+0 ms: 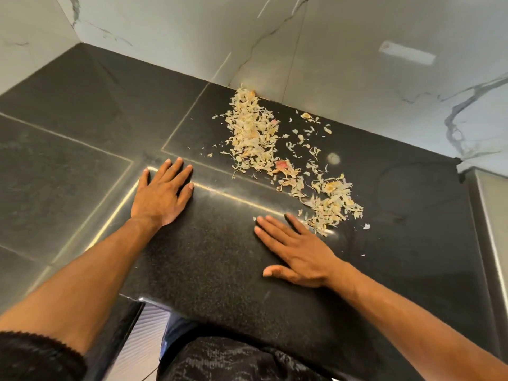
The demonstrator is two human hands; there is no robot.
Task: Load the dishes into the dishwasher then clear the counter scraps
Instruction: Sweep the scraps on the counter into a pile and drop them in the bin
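Note:
Pale, papery peel scraps [255,133] lie scattered on the black granite counter [214,257], in a band from the back wall down toward the right. A second clump of the scraps [332,207] sits just beyond my right fingertips. My left hand [160,193] rests flat on the counter, fingers straight and spread, well left of the scraps. Palm down, my right hand [294,248] lies with straight fingers pointing up-left, its fingertips close to the nearer clump. Neither hand holds anything. No dishes or dishwasher are in view.
White marble-look wall tiles [357,50] bound the counter at the back and left corner. A metal edge [492,229] runs along the counter's right side. The counter's front edge [165,306] is near my body, with floor visible below it.

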